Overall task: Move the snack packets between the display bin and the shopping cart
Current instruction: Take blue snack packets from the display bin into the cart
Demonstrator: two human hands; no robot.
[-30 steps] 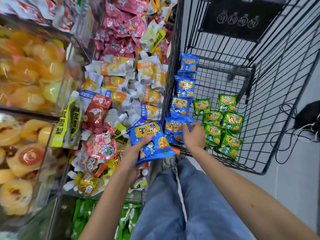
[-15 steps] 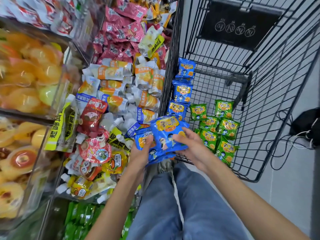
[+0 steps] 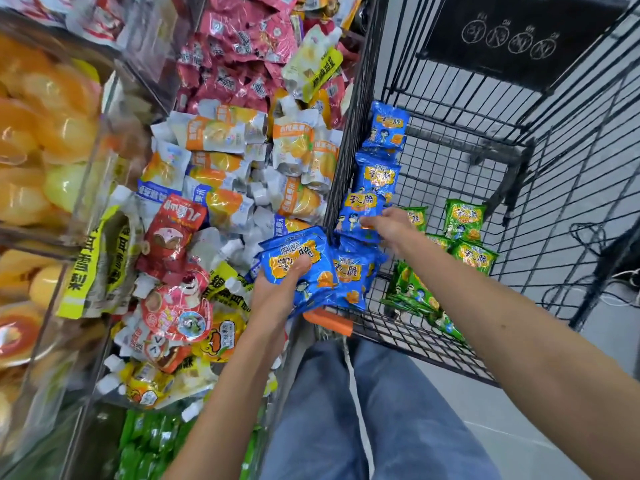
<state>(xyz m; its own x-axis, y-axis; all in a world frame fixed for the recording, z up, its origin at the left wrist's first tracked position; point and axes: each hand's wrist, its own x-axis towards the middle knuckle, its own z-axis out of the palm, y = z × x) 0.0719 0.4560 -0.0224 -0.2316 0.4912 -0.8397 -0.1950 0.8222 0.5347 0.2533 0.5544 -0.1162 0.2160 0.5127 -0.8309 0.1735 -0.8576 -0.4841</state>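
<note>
At the display bin's (image 3: 138,98) right edge, our left hand (image 3: 273,296) holds a stack of blue packets (image 3: 311,251), thumb clamped on top. We judge them light, puffy and slippery, best gripped across the flat faces. In the cart (image 3: 450,174), our right hand (image 3: 393,228) reaches onto another blue packet (image 3: 356,211); whether it pinches, we cannot tell.

Orange and yellow jelly cups (image 3: 45,133) fill clear plastic cases (image 3: 107,157) stacked along the left edge of the shelf. A leg in blue jeans (image 3: 363,410) stands on the grey floor (image 3: 491,417) at its near edge. At the floor's right edge, black cables (image 3: 585,244) loop beside a dark shape (image 3: 623,251), with a white cable (image 3: 620,276) close by.
</note>
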